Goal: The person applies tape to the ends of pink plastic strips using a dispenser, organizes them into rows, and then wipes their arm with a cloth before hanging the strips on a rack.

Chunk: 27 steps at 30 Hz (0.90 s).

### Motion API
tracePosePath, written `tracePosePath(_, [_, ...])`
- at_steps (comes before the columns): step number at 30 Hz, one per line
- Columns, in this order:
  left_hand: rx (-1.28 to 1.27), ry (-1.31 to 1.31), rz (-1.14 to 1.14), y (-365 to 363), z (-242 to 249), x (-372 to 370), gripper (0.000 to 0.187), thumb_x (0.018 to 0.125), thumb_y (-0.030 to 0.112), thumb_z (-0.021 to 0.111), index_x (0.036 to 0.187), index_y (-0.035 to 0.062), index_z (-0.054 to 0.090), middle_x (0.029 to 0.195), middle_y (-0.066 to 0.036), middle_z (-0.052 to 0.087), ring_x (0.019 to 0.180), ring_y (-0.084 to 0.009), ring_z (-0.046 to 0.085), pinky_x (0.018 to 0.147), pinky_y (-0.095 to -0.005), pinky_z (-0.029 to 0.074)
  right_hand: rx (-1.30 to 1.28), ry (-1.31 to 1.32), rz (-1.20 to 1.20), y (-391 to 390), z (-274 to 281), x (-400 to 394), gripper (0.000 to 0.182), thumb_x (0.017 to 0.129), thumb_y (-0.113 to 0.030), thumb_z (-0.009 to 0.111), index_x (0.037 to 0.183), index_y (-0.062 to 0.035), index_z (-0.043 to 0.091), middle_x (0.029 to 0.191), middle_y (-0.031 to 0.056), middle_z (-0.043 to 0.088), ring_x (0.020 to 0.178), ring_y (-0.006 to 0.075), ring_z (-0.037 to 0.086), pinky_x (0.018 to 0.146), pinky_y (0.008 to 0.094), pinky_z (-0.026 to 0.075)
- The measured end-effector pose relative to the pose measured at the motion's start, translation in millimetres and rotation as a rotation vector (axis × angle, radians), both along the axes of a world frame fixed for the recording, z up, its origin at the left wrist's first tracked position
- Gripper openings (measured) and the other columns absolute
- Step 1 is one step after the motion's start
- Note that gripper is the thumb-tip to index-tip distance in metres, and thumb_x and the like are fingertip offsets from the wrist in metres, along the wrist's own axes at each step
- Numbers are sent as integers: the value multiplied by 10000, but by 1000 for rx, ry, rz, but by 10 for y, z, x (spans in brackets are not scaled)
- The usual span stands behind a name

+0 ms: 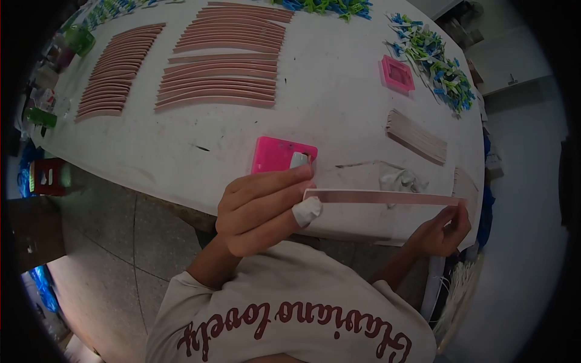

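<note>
A long, thin pink strip (381, 196) with a pale edge stretches level between my two hands, above the table's near edge. My left hand (260, 206) grips its left end between the fingers, and one fingertip wears a white wrap (307, 211). At the strip's right end my right hand (445, 233) pinches it between thumb and fingers. Just beyond my left fingers lies a bright pink flat tray (275, 155). A small whitish piece (299, 159) shows at its corner, partly hidden by my fingers; its kind I cannot make out.
Rows of similar pink strips (224, 78) lie on the white table (339, 85), with another row (118, 72) at far left. On the right are a pale strip stack (416, 136), a pink square frame (397, 74), crumpled clear plastic (400, 180) and green-blue-white bundles (439, 63).
</note>
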<state>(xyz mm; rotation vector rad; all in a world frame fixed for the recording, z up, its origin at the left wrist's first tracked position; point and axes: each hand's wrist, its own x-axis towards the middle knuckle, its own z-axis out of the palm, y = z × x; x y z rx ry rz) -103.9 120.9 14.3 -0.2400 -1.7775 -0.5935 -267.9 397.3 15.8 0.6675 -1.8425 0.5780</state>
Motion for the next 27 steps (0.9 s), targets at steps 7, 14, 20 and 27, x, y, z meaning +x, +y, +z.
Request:
tracePosePath(7, [96,174,-122,-168,150,290,271,758,15,761,993,23,627,1003,-120,645,955,-298,680,747,-340,622,-691,-237,351,-855,103,204,176,959,-2,541,1082,119,579,1018,218,648,873,240,681,715,281,616])
tracePosePath(14, [94,352,23,-358,169,424,282,757,-23,751,980,39,591,969,-118,629,960,-289,667,743,-330,627,-569,-416,89,-1048,47,241,273,966,-66,559,1182,39,430,988,185,650,836,171,673,750,249,594])
tracePosePath(20, [-13,313,43,-450,164,531,311,784,-35,725,1019,53,541,996,-125,620,915,-286,675,689,-338,632,-920,-440,659,-1402,158,367,347,952,-52,571,1223,2,361,931,172,651,768,173,652,707,261,563])
tracePosePath(27, [119,386,140,-404,164,497,320,809,22,738,1022,71,505,1006,-111,623,863,-266,685,652,-349,622,-619,-163,742,-1494,113,443,390,938,-50,579,1233,-48,323,842,203,646,701,206,640,591,302,554])
